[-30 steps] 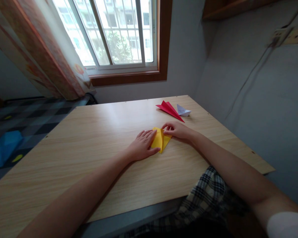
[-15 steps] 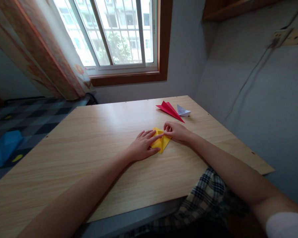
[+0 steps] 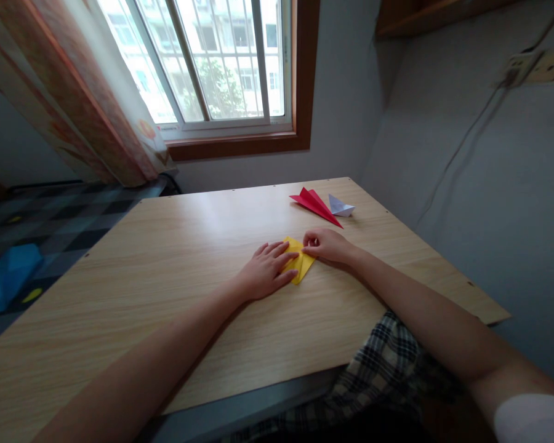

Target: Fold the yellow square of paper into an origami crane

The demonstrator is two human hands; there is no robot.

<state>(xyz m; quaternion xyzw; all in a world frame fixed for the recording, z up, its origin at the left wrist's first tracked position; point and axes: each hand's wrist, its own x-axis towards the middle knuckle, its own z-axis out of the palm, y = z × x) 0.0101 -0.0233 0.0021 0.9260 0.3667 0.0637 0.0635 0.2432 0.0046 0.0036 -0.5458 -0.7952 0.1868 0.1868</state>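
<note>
Lying on the table [image 3: 189, 240] between the left hand [image 3: 268, 271] and right hand [image 3: 329, 245], the yellow paper [image 3: 305, 264] touches both; its long axis is obscured. The left fingers spread apart over its left side; the right curl at its right, whether clamped I cannot tell.

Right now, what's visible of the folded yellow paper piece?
The folded yellow paper piece looks thin, creased and matte. It lies low on the pale wood-grain tabletop, one pointed corner toward the person. The spread left hand covers its left side; the right hand touches its right part. Fingers hide some outline.
</note>
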